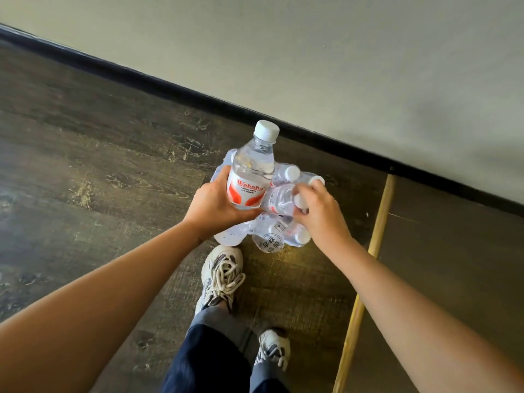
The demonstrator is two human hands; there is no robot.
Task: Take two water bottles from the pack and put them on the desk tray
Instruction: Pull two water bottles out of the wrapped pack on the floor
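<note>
A shrink-wrapped pack of water bottles (268, 235) lies on the dark wooden floor near the wall. My left hand (211, 205) grips one clear bottle (251, 168) with a white cap and a red-and-white label, held above the pack. My right hand (323, 212) closes around the cap end of a second bottle (279, 199) that lies tilted on top of the pack. White caps of other bottles show through the torn plastic. No desk tray is in view.
A pale wall (340, 66) with a black skirting board (198, 99) runs diagonally behind the pack. A brass floor strip (365, 279) crosses on the right. My feet in white sneakers (221, 276) stand just before the pack.
</note>
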